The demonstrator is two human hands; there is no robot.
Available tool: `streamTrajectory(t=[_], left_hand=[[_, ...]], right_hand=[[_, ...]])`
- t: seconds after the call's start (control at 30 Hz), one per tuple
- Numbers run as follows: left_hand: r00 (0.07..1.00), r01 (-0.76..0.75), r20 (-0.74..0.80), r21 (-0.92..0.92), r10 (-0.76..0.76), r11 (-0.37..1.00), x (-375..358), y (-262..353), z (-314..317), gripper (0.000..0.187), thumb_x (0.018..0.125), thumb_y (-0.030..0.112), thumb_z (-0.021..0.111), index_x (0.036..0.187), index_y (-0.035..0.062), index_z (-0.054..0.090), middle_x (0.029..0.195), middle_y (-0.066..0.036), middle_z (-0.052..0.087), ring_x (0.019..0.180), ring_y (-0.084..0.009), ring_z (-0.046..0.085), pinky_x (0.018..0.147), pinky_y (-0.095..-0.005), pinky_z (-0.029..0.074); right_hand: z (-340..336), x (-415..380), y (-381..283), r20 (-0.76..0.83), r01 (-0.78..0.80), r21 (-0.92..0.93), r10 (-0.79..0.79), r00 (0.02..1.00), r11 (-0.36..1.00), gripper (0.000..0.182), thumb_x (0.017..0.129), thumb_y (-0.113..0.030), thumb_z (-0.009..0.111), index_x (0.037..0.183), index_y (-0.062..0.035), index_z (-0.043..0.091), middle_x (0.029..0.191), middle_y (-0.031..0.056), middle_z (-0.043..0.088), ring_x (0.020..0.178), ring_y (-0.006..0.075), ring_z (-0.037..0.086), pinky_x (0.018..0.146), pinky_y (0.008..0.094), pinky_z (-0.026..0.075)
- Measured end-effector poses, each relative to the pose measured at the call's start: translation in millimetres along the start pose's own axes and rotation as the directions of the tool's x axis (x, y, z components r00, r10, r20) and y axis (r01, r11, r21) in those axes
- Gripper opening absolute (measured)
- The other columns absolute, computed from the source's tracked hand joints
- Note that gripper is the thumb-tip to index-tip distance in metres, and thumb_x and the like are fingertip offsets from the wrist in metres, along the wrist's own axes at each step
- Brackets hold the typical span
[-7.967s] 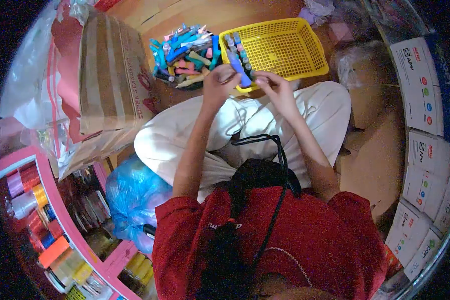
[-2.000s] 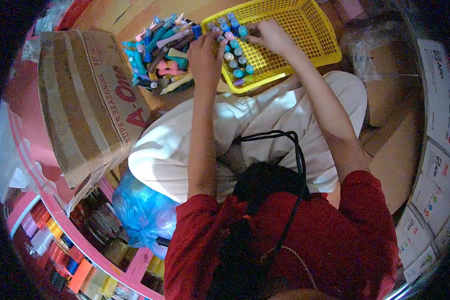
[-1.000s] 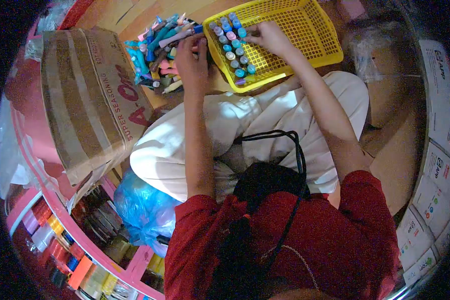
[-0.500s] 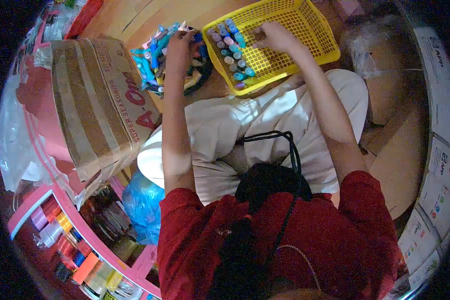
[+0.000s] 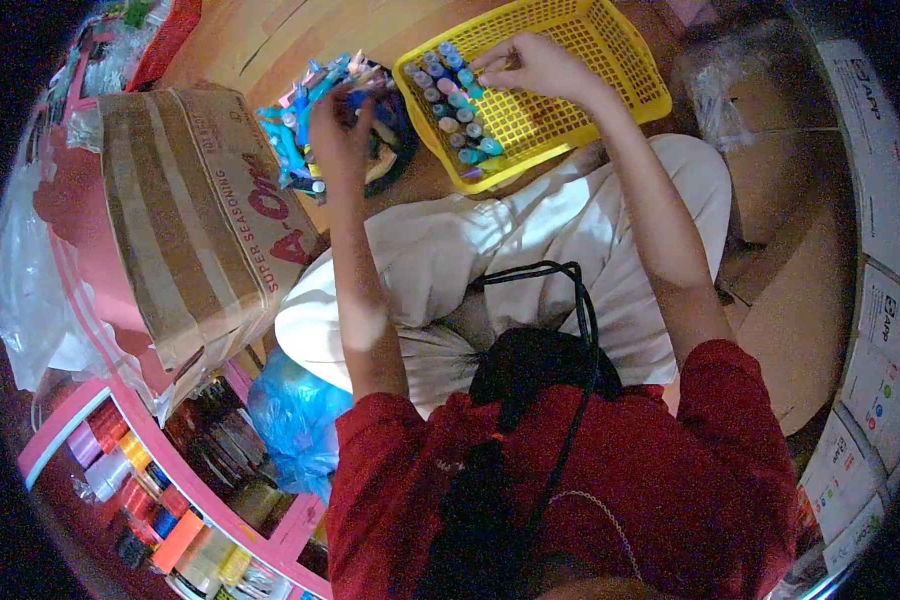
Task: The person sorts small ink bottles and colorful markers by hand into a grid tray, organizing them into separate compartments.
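My left hand [image 5: 340, 128] is over a round dark container [image 5: 402, 165] full of blue, teal and pink pens [image 5: 292, 130]; its fingers are apart, and nothing shows between them. On the right, a yellow mesh basket [image 5: 620, 65] holds rows of capped markers [image 5: 450, 100] standing along its left side. My right hand [image 5: 540, 68] is above this basket, with thumb and fingertips brought together beside the upper markers. Whatever those fingertips may hold is too small to make out.
A taped cardboard box [image 5: 185, 220] stands at the left, above a pink shelf [image 5: 195, 490] with colored ribbon spools. Beside my left arm lies a blue plastic bag [image 5: 295, 420]. White printed cartons [image 5: 875, 340] line the right edge.
My left hand has moved down and left over the pens, its fingers spreading. My right hand has shifted left toward the standing markers.
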State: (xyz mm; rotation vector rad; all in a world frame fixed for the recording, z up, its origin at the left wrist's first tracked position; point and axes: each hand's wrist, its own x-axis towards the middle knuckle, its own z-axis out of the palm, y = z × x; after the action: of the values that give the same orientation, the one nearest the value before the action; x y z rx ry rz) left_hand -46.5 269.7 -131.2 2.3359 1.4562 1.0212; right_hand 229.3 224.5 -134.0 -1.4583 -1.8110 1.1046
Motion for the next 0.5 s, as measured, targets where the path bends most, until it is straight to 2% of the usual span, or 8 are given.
streamTrajectory(t=[0.07, 0.13, 0.2, 0.23, 0.27, 0.37, 0.47, 0.5], left_hand=[[0.962, 0.227, -0.084, -0.293, -0.261, 0.929, -6, 5, -12, 0.026, 0.077, 0.012, 0.066, 0.099, 0.0002, 0.059, 0.085, -0.009, 0.061, 0.075, -0.0162, 0.057, 0.070, -0.0271, 0.046], [0.893, 0.315, -0.080, -0.592, -0.443, 0.742, -5, 30, -27, 0.028, 0.081, 0.014, 0.064, 0.103, -0.0021, 0.060, 0.089, -0.005, 0.061, 0.078, -0.0093, 0.055, 0.069, -0.0225, 0.045], [0.852, 0.423, 0.100, -0.711, -0.514, 0.562, -9, 30, -18, 0.029, 0.080, 0.012, 0.064, 0.105, -0.0020, 0.059, 0.090, -0.006, 0.061, 0.078, -0.0099, 0.056, 0.068, -0.0228, 0.046], [0.825, 0.473, 0.193, -0.751, -0.531, 0.461, -7, 42, -18, 0.029, 0.080, 0.012, 0.064, 0.106, -0.0020, 0.059, 0.090, -0.006, 0.061, 0.078, -0.0102, 0.056, 0.068, -0.0229, 0.046], [0.741, 0.655, 0.340, -0.557, -0.579, 0.511, -8, 57, -21, 0.033, 0.081, 0.011, 0.064, 0.110, -0.0027, 0.057, 0.093, -0.008, 0.061, 0.081, -0.0114, 0.058, 0.071, -0.0224, 0.046], [0.810, 0.575, 0.417, -0.702, -0.411, 0.421, -23, 43, 19, 0.036, 0.079, 0.009, 0.065, 0.111, -0.0030, 0.055, 0.096, -0.009, 0.062, 0.083, -0.0125, 0.059, 0.073, -0.0220, 0.047], [0.816, 0.575, 0.430, -0.675, -0.387, 0.463, -19, 70, 17, 0.038, 0.077, 0.007, 0.067, 0.111, -0.0041, 0.054, 0.099, -0.010, 0.062, 0.086, -0.0128, 0.059, 0.076, -0.0230, 0.048], [0.841, 0.542, 0.426, -0.670, -0.334, 0.507, -19, 68, 19, 0.037, 0.076, 0.006, 0.067, 0.110, -0.0036, 0.055, 0.099, -0.010, 0.062, 0.085, -0.0134, 0.059, 0.075, -0.0236, 0.048]], right_hand=[[4, 3, 3, -0.008, 0.042, 0.016, -0.042, 0.999, 0.999, 0.030, 0.078, -0.022, 0.066, 0.103, -0.0051, 0.064, 0.080, 0.0062, 0.066, 0.073, 0.0098, 0.060, 0.068, 0.0239, 0.047], [9, 5, 2, 0.002, 0.092, 0.079, -0.092, 0.996, 0.993, 0.030, 0.079, -0.022, 0.065, 0.103, -0.0058, 0.064, 0.078, 0.0055, 0.066, 0.071, 0.0093, 0.060, 0.067, 0.0238, 0.047], [14, 6, -3, 0.022, 0.141, 0.191, -0.148, 0.989, 0.971, 0.030, 0.078, -0.023, 0.064, 0.104, -0.0070, 0.064, 0.077, 0.0063, 0.067, 0.067, 0.0113, 0.061, 0.067, 0.0256, 0.048], [17, 6, -6, 0.020, 0.141, 0.228, -0.149, 0.989, 0.963, 0.031, 0.079, -0.022, 0.063, 0.106, -0.0060, 0.062, 0.078, 0.0051, 0.066, 0.069, 0.0096, 0.060, 0.068, 0.0240, 0.048], [20, 6, -9, 0.017, 0.140, 0.266, -0.150, 0.989, 0.954, 0.033, 0.080, -0.020, 0.063, 0.109, -0.0051, 0.061, 0.079, 0.0038, 0.066, 0.070, 0.0079, 0.059, 0.068, 0.0223, 0.047], [30, 10, -8, -0.086, 0.158, 0.455, -0.134, 0.987, 0.876, 0.034, 0.081, -0.018, 0.064, 0.110, -0.0025, 0.059, 0.077, 0.0017, 0.064, 0.071, 0.0059, 0.057, 0.066, 0.0206, 0.046], [31, 6, -14, -0.164, 0.189, 0.568, -0.115, 0.980, 0.801, 0.030, 0.081, -0.018, 0.064, 0.105, 0.0000, 0.060, 0.074, 0.0016, 0.064, 0.069, 0.0062, 0.057, 0.064, 0.0210, 0.046], [29, 5, -17, -0.178, 0.198, 0.588, -0.114, 0.978, 0.785, 0.029, 0.081, -0.018, 0.064, 0.102, 0.0008, 0.061, 0.074, 0.0018, 0.063, 0.069, 0.0064, 0.057, 0.063, 0.0212, 0.045]])
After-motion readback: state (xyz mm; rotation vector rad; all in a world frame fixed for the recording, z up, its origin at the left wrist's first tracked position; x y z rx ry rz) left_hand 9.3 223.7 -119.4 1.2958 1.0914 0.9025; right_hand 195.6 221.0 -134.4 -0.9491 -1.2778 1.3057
